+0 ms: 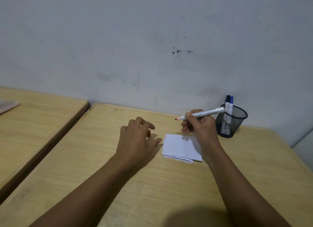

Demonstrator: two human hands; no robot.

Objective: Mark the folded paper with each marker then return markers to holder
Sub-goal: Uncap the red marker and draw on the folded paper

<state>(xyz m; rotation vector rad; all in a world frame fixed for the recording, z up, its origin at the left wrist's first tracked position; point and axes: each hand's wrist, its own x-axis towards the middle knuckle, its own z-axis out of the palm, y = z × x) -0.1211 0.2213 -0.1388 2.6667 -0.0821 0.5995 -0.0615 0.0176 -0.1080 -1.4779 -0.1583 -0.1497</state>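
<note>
The right hand (197, 125) clamps the light, rigid white uncapped marker (203, 113) mid-barrel; the left hand (138, 138) hovers loosely apart beside the flimsy white folded paper (181, 147), probably needing pinning.

Head-worn view, down over desk (152, 184)

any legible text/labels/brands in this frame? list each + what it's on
None legible.
Marker in the right hand: barrel print, too blurred to read.
Two markers in the mesh holder: labels too small to read.
Folded paper: red strip at corner, no words.
</note>
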